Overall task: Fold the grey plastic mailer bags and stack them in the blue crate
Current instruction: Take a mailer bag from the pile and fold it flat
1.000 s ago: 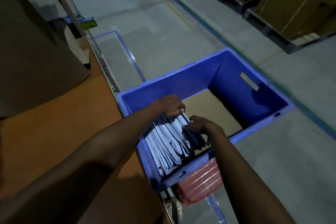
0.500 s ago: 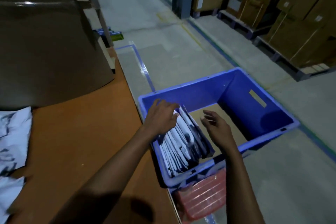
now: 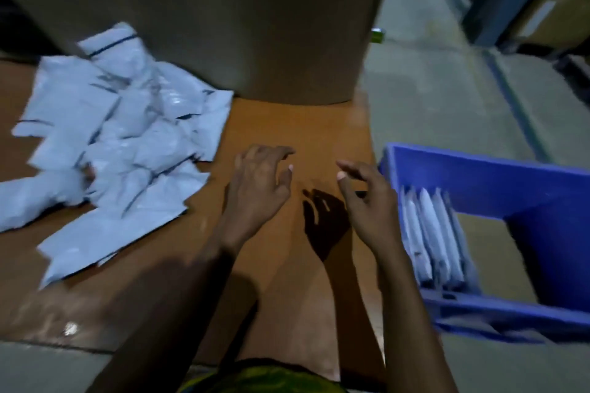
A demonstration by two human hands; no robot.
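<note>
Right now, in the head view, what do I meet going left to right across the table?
loose mailer bags → left hand → right hand → folded mailer bags, standing in the blue crate

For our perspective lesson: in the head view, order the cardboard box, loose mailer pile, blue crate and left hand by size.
1. cardboard box
2. loose mailer pile
3. blue crate (cropped; near tie)
4. left hand

- The loose mailer bags (image 3: 121, 143) are lying unfolded in a crumpled, overlapping pale grey heap on the table (image 3: 303, 124), to my left.
- The folded mailer bags (image 3: 431, 239) are standing on edge in a tight row at the left end of the blue crate (image 3: 479, 169).
- The blue crate is sitting open-topped just beside the table's right edge.
</note>
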